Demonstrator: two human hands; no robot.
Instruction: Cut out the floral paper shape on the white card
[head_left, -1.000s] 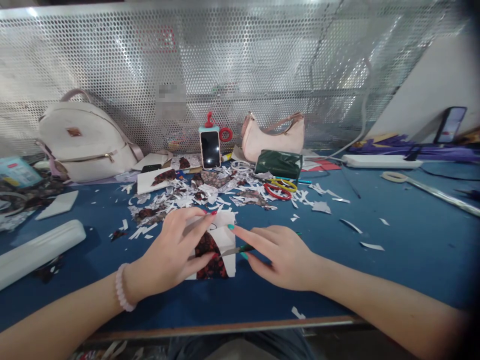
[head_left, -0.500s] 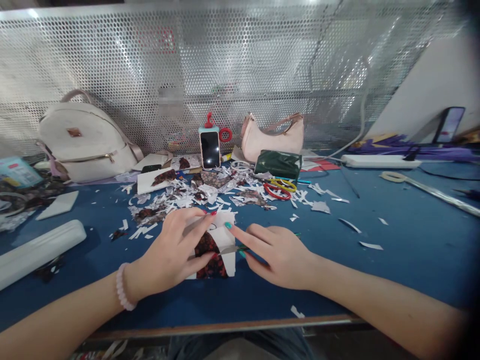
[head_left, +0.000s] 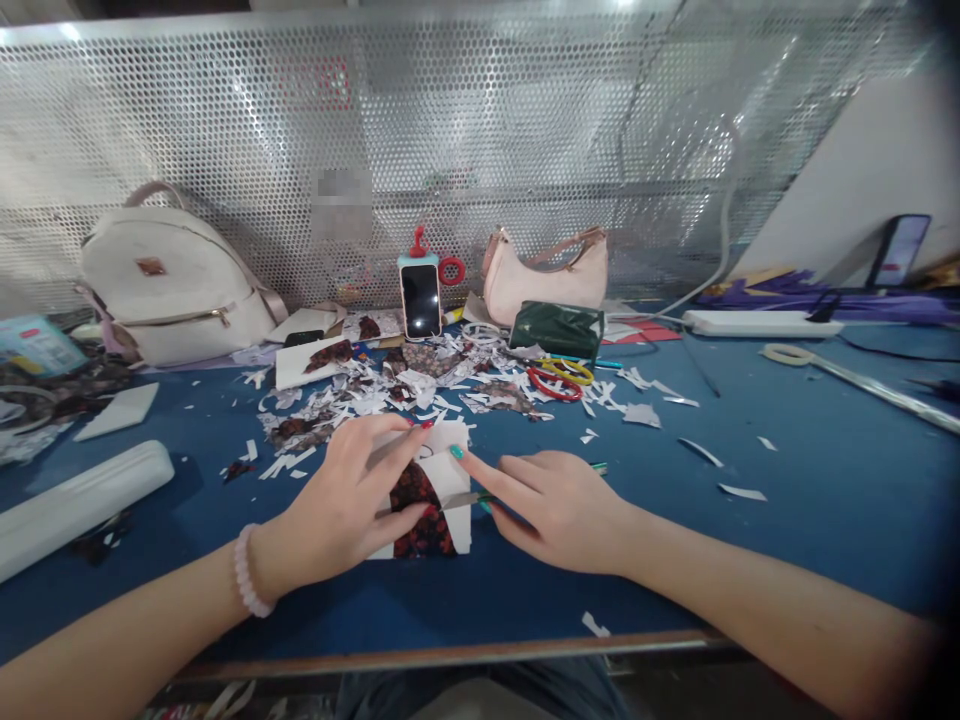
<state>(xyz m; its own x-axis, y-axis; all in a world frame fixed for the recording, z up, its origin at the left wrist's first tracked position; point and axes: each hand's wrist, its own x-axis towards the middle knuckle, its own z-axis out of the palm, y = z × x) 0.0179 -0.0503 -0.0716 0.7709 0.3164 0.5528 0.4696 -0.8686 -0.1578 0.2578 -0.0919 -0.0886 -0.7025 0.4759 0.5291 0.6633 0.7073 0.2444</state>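
Observation:
A white card [head_left: 459, 535] lies near the table's front, with a dark piece [head_left: 420, 485] in a red floral pattern across it. My left hand [head_left: 371, 490], with a beaded bracelet at its wrist, presses down on both with spread fingertips. From the right, my right hand [head_left: 559, 510] is closed around a slim craft knife [head_left: 459, 499]. The knife's grey blade points left over the card beside the curved edge of the patterned piece. Its green end shows behind the knuckles; the palm hides the rest. My right index fingertip touches the card's upper right part.
Paper scraps [head_left: 405, 385] are heaped beyond the card. Behind them stand a phone [head_left: 421, 300], a pink handbag [head_left: 544, 280] and a white backpack [head_left: 172, 270]. Red-handled scissors [head_left: 553, 384] lie by a dark green packet [head_left: 556, 330]. A long white object [head_left: 82, 505] is at left.
The blade has shifted slightly at the edge of the patterned piece, and the knife's green end shows more behind my right hand. My left hand stays in place.

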